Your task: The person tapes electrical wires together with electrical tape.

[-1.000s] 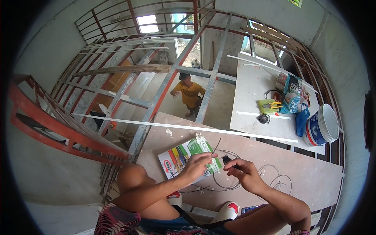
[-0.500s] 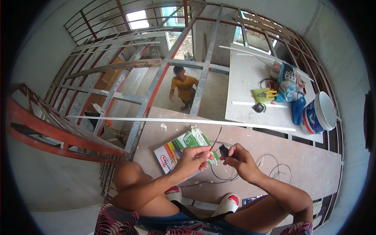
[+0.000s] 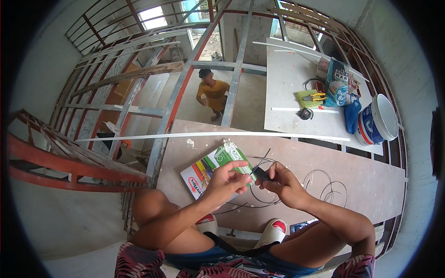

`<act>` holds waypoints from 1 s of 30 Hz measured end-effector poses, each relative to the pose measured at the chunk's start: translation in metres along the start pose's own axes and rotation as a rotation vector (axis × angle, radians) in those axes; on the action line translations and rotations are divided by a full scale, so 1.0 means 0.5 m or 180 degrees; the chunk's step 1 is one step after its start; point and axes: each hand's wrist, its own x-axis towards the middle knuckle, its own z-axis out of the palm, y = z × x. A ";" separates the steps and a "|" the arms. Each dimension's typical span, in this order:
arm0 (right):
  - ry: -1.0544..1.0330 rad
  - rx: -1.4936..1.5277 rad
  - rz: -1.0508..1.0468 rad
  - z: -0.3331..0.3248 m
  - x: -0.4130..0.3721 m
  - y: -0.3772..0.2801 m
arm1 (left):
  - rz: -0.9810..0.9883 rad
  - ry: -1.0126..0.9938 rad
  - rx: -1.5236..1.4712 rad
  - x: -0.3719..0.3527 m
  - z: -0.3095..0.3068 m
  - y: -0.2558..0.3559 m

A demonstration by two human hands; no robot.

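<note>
Now a black piece (image 3: 262,174), gripped by the right hand (image 3: 286,185), is brought closer to the thin wire (image 3: 263,158) pinched in the left hand (image 3: 228,180), both seemingly within working reach.

Upper garment: a shirt (image 3: 218,271) with pink leaf-like shapes on a dark ground; the same print appears on the left sleeve (image 3: 139,264) and right sleeve (image 3: 356,268), both ending above the forearms. Hands (image 3: 227,180) bare. Lower garment: blue shorts (image 3: 197,260) with a black section at centre. Footwear (image 3: 270,234): white, red area at the instep; exact type cannot be determined.
</note>
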 end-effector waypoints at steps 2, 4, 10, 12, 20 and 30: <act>-0.0042 0.0021 0.0011 0.001 -0.002 -0.002 | 0.0012 -0.0004 0.0013 0.000 0.001 -0.002; -0.0078 0.0070 0.0088 0.004 -0.006 -0.009 | 0.0024 -0.0011 0.0029 0.001 0.001 -0.002; -0.0070 -0.0044 -0.0259 0.005 -0.007 -0.004 | -0.0049 0.0086 0.0390 0.009 -0.007 -0.022; -0.0026 -0.0010 -0.0224 0.002 -0.005 -0.004 | 0.0113 0.0004 0.0080 0.012 -0.006 -0.025; 0.0062 0.0066 -0.0033 0.002 -0.009 -0.012 | -0.0017 0.0147 0.0382 0.009 -0.005 -0.022; 0.0063 -0.0135 0.0055 0.011 -0.011 -0.003 | 0.0094 -0.0071 -0.0059 0.009 -0.012 -0.024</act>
